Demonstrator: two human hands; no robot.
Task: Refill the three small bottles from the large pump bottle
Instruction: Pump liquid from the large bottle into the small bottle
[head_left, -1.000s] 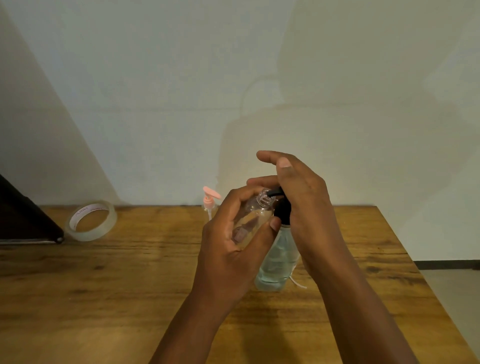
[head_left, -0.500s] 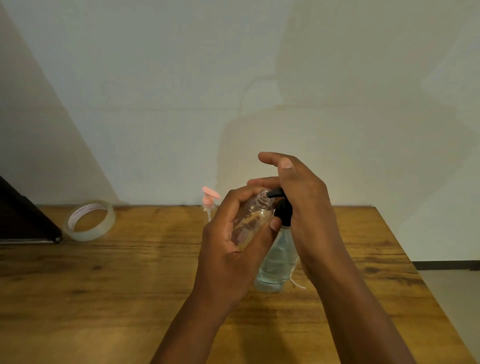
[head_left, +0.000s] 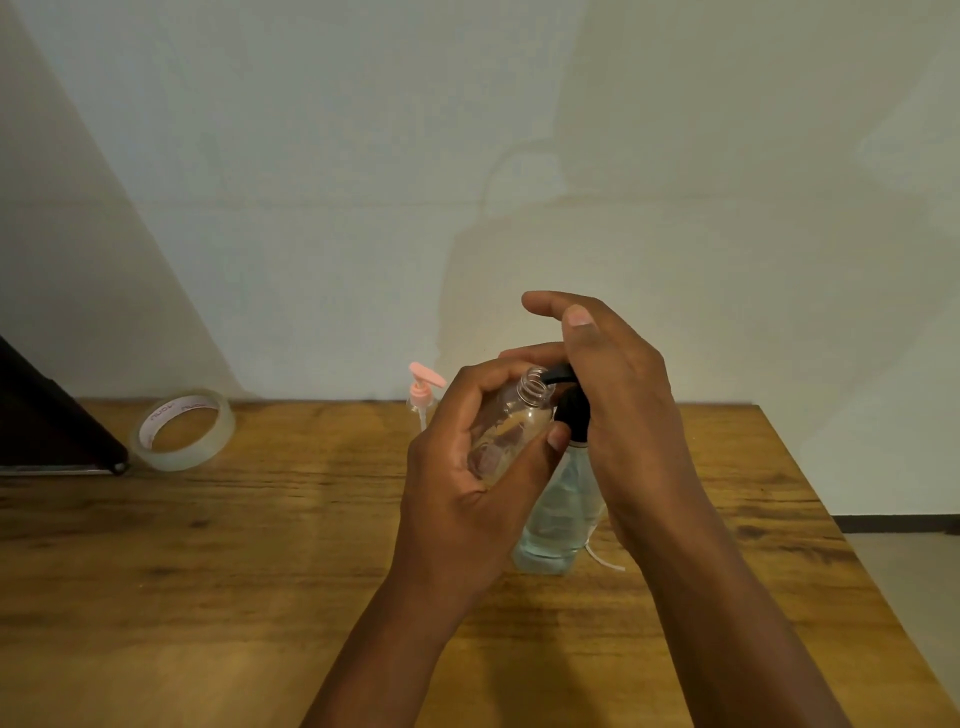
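Centre frame: small bottle is gripped by left hand — light, slippery, best held mid-body; pump bottle head is pressed by right hand, fingers extended.

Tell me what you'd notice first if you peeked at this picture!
Two hands meet mid-table: the left hand grips a small clear bottle, tilted with its open neck at the black nozzle of the large pump bottle, which the right hand rests on. A pink pump top peeks out behind the fingers, and a tape roll sits far left.
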